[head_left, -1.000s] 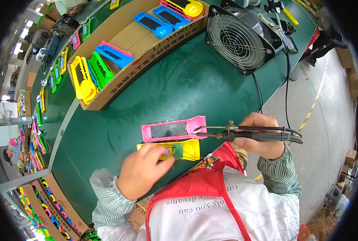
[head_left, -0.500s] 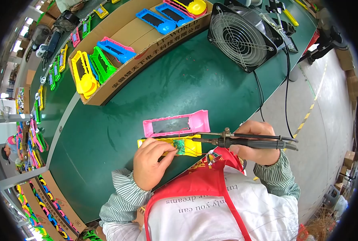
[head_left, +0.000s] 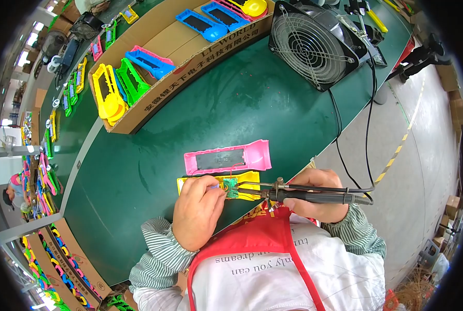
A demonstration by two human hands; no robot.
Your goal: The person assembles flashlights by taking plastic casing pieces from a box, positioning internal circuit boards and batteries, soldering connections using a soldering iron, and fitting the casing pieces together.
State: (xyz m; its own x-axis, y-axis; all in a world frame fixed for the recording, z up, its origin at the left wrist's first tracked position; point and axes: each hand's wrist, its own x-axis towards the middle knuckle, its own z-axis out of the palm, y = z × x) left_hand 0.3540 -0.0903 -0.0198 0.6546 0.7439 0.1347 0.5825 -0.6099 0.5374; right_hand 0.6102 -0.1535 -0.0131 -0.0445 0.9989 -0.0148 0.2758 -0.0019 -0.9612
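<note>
A yellow plastic shell [head_left: 250,177] lies near the table's front edge, with a small green circuit board [head_left: 231,188] inside it. My left hand [head_left: 197,210] covers the shell's left part, fingers closed together beside the board; what they pinch is hidden. In my right hand [head_left: 319,193] is a soldering iron [head_left: 309,196] with a thin metal tube clamped along it. Its tip reaches the board's right side. Just beyond lies a pink plastic shell [head_left: 256,155] with a dark panel; a thin red wire runs from it toward the board.
A cardboard box [head_left: 200,57] holding several coloured shells stands at the back. Right of it is a black fan [head_left: 314,52] with a wire guard. Black cables [head_left: 339,124] hang over the table's right edge. More shells line the left side, where another person [head_left: 16,192] is visible.
The soldering iron has moved left and slightly down, bringing its tip onto the board. My left fingers have curled in a little more at the board's edge.
</note>
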